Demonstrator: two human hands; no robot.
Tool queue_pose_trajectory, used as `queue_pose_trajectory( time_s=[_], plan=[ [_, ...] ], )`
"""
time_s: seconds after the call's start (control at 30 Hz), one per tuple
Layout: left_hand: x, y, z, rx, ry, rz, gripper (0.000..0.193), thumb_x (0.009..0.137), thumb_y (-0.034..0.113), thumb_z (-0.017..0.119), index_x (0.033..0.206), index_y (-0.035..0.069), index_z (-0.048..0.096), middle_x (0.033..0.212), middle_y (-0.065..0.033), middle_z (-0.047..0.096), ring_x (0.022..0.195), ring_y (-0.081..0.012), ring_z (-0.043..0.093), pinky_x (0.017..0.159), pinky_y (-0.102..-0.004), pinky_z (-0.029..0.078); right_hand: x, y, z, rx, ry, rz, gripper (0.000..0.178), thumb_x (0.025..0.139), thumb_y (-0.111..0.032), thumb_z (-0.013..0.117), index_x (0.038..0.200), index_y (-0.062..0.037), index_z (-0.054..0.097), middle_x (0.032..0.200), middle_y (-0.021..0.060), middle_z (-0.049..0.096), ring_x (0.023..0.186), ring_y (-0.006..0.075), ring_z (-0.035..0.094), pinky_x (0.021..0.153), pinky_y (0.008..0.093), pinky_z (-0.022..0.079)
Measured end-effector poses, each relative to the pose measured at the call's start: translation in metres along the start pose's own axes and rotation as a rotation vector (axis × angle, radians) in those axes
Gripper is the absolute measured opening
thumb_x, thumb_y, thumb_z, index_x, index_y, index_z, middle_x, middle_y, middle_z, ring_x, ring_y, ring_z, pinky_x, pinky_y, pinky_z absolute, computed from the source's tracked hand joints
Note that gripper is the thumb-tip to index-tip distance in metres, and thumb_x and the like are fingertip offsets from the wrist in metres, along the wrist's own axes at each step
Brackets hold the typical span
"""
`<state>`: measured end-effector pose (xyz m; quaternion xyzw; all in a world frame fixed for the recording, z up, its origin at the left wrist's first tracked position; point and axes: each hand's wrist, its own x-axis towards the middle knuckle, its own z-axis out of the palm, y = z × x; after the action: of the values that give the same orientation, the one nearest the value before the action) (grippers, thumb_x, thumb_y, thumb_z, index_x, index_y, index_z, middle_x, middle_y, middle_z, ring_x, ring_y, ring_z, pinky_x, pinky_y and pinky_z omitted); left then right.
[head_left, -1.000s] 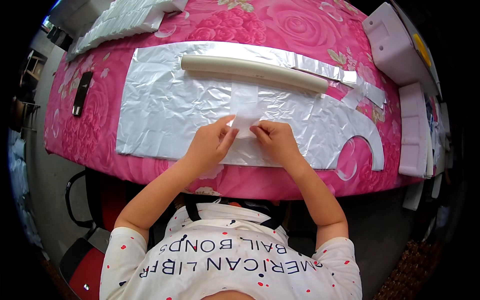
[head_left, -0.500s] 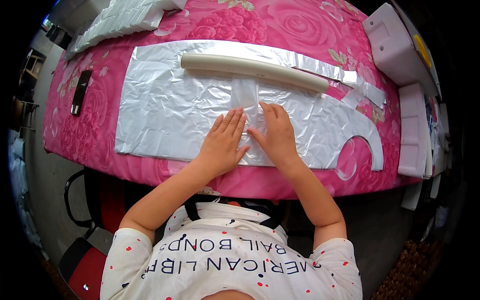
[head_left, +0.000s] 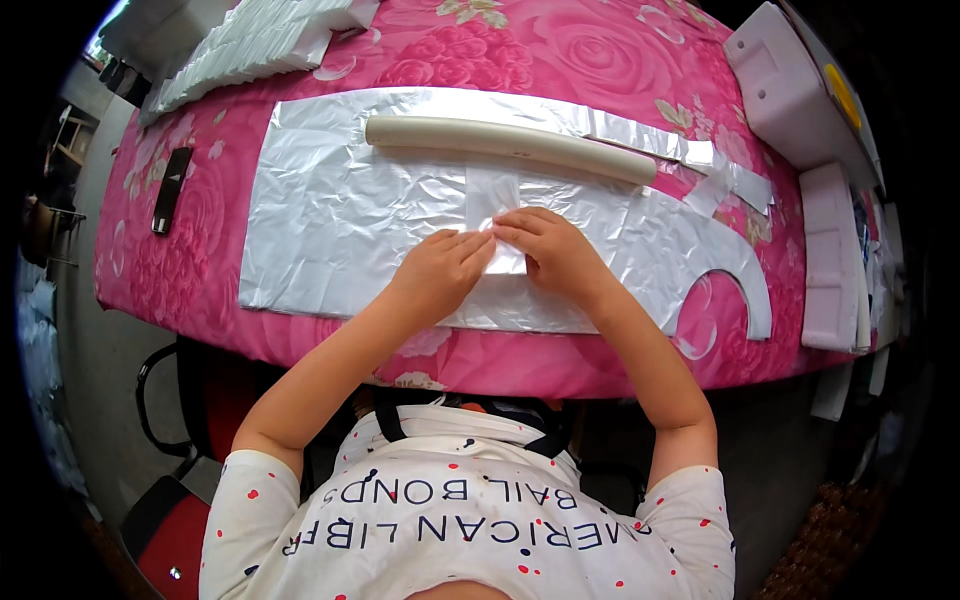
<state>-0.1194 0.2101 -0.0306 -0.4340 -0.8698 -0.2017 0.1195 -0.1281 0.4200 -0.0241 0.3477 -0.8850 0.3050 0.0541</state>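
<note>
A large sheet of thin, shiny white plastic film (head_left: 340,200) lies flat and wrinkled before me, its right end cut in a curve. Across its middle runs a narrower, translucent plastic strip (head_left: 490,185), whose far end passes under a pale round tube (head_left: 510,146). My left hand (head_left: 442,268) has its fingers pressed together on the strip's near part. From the other side my right hand (head_left: 552,252) pinches the same part, the fingertips of both hands almost meeting. A straight near edge of the strip shows between the hands, apparently folded; the fingers partly hide it.
The table has a pink flowered cloth (head_left: 600,50). A dark, narrow object (head_left: 171,190) lies at the left, and a stack of folded white plastic (head_left: 250,50) at the far left. White foam boxes (head_left: 790,90) stand along the right edge. A red-seated chair (head_left: 168,535) is below left.
My hands have gone from lying flatter and apart beside the strip to pinching it, fingertips together. The strip's near part now looks folded up. The tube remains in place.
</note>
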Motion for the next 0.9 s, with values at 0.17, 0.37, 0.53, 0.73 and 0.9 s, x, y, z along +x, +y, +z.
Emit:
queue_pose_trajectory(
  time_s=[0.17, 0.37, 0.53, 0.73, 0.9],
  plan=[
    [-0.03, 0.019, -0.017, -0.182, -0.082, 0.05, 0.052, 0.063, 0.002, 0.062, 0.115, 0.005, 0.056, 0.116, -0.0101, 0.059, 0.106, -0.0239, 0.057, 0.091, -0.0376, 0.044, -0.031, -0.032, 0.013, 0.076, 0.107, -0.043, 0.037, 0.063, 0.008, 0.06, 0.097, -0.0064, 0.064, 0.099, 0.006, 0.063, 0.09, 0.0249, 0.059, 0.077, 0.0334, 0.05],
    [-0.025, 0.02, -0.012, -0.368, -0.096, -0.188, 0.048, 0.069, 0.003, 0.06, 0.117, 0.003, 0.054, 0.104, -0.0115, 0.063, 0.096, -0.0244, 0.061, 0.082, -0.0353, 0.045, -0.033, -0.035, 0.013, 0.085, 0.234, 0.194, 0.025, 0.068, 0.002, 0.063, 0.091, -0.007, 0.066, 0.087, 0.0071, 0.065, 0.079, 0.0232, 0.061, 0.069, 0.0337, 0.05],
    [0.004, 0.012, -0.008, -0.708, -0.049, -0.771, 0.039, 0.084, 0.013, 0.058, 0.118, -0.004, 0.049, 0.073, -0.0149, 0.065, 0.066, -0.0297, 0.063, 0.059, -0.0334, 0.048, -0.004, -0.025, -0.006, 0.458, -0.026, 0.786, 0.02, 0.082, -0.018, 0.059, 0.082, 0.0004, 0.067, 0.061, 0.0092, 0.063, 0.056, 0.018, 0.062, 0.056, 0.0274, 0.047],
    [0.026, 0.001, -0.014, -0.665, -0.106, -0.951, 0.058, 0.081, 0.01, 0.062, 0.13, -0.005, 0.036, 0.09, -0.0144, 0.065, 0.069, -0.0183, 0.062, 0.065, -0.0295, 0.049, 0.013, -0.016, -0.013, 0.634, -0.123, 1.043, 0.025, 0.081, -0.02, 0.059, 0.075, 0.0046, 0.064, 0.062, 0.0087, 0.062, 0.054, 0.0145, 0.062, 0.051, 0.0263, 0.047],
    [0.012, 0.009, 0.003, -0.166, 0.072, -0.312, 0.069, 0.078, 0.021, 0.065, 0.133, -0.005, 0.033, 0.125, -0.0217, 0.045, 0.113, -0.0317, 0.045, 0.094, -0.0395, 0.037, 0.021, -0.015, -0.019, 0.662, -0.174, 1.094, 0.024, 0.081, -0.019, 0.059, 0.072, 0.0028, 0.063, 0.063, 0.0081, 0.062, 0.054, 0.0147, 0.062, 0.049, 0.0254, 0.046]
  ],
)
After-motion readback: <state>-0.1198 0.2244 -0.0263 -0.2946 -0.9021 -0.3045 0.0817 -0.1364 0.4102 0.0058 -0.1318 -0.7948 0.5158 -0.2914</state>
